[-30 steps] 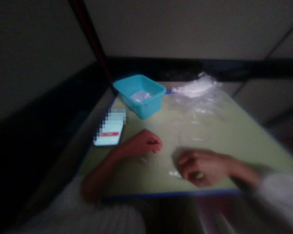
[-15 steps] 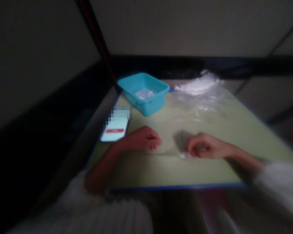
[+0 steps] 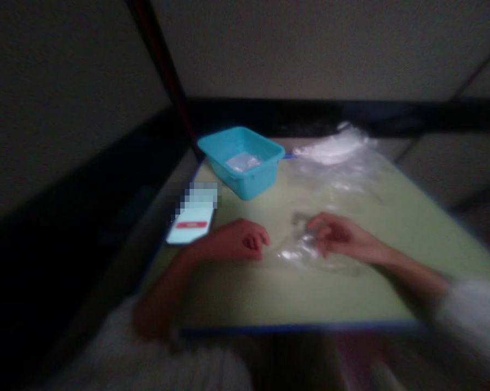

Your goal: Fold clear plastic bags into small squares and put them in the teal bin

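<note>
A thin clear plastic bag (image 3: 294, 254) lies crinkled and shiny on the table between my hands. My left hand (image 3: 247, 240) rests at its left end, fingers curled in; what they hold, if anything, is hidden. My right hand (image 3: 340, 234) is at the bag's right side, its fingers bent and closed on the film. Blur hides the exact grip. A small grey patch beside the right fingertips could be a shadow or an object; I cannot tell which.
A turquoise plastic basket (image 3: 257, 183) with clear packets (image 3: 244, 162) inside stands at the back left. A pile of clear plastic bags (image 3: 337, 149) lies at the back right. A lit phone (image 3: 192, 217) is by the left edge of the yellowish table (image 3: 286, 301).
My right hand has risen slightly away from me and its fingers have loosened. More of the clear bag shows between the hands. The left hand has barely moved, its fingers now curled differently.
</note>
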Demonstrator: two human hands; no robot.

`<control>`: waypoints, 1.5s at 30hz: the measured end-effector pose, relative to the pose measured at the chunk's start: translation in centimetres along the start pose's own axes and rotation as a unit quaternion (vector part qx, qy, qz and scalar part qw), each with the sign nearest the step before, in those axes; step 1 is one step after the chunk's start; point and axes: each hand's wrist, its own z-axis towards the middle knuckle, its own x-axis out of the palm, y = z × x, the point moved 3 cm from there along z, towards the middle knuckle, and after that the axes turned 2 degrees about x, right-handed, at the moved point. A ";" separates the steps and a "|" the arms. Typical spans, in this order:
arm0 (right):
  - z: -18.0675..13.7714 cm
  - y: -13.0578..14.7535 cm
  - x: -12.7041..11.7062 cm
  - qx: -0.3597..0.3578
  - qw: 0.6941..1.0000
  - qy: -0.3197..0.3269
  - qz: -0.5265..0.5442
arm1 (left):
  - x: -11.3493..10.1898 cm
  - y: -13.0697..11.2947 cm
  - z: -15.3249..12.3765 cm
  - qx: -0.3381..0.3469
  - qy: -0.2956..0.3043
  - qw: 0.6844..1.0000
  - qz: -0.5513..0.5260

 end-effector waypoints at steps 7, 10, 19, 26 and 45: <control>0.2 -0.7 -0.4 -0.020 0.994 -0.076 -0.077 | 0.2 0.3 0.1 0.006 -0.024 1.000 0.017; 0.1 -0.6 -0.5 -0.021 0.987 -0.091 -0.132 | 0.3 0.4 0.1 0.002 -0.020 1.000 0.022; -0.8 1.2 -0.3 -0.109 0.918 -0.182 -0.334 | 0.7 -1.6 0.1 0.056 -0.100 0.983 0.142; -1.3 1.1 2.4 -0.187 0.890 -0.051 -0.413 | 8.0 -4.6 -1.2 0.126 -0.147 0.936 0.293; -1.3 -1.7 3.4 -0.171 0.834 0.017 -0.524 | 8.5 -0.5 -4.4 0.025 -0.133 0.891 0.433</control>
